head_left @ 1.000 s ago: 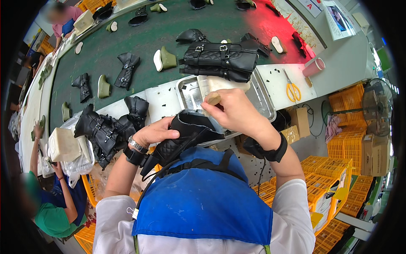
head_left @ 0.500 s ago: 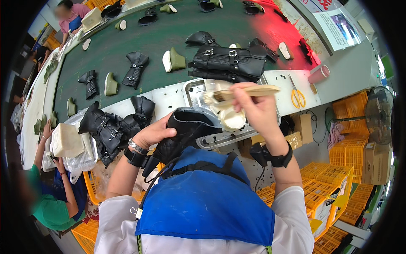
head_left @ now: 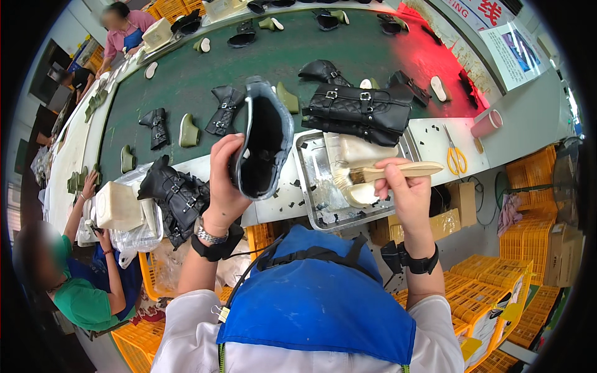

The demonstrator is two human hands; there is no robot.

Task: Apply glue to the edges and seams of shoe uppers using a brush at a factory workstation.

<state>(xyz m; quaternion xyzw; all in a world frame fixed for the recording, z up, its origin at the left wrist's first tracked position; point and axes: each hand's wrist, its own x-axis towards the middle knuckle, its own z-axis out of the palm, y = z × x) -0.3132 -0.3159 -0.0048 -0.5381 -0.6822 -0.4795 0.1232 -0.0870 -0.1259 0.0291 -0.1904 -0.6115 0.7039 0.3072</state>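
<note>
My left hand (head_left: 225, 180) is wrapped round a black boot upper (head_left: 283, 133), raised over the near edge of the table. Its wide opening, with a grey rim, faces me, and the dark inside shows. In my right hand (head_left: 404, 196) is a brush (head_left: 410, 169) with a pale wooden handle, its bristles pointing left. Those bristles are at a cut-open whitish plastic container (head_left: 354, 146); whether they touch what is inside I cannot tell. The container rests in a metal tray (head_left: 318, 217) scattered with black scraps.
Quilted black boot uppers (head_left: 357, 112) are stacked behind the tray, others (head_left: 177, 193) piled at left. A green work surface (head_left: 180, 81) carries boot uppers and olive shoe forms (head_left: 189, 132). Orange scissors (head_left: 457, 160) and a pink cup (head_left: 487, 123) lie right. A co-worker in green (head_left: 87, 298) works at left.
My left hand has lifted the boot upper from near my apron and turned its opening toward me. The brush has come down a little toward the container. The whole view has shifted slightly.
</note>
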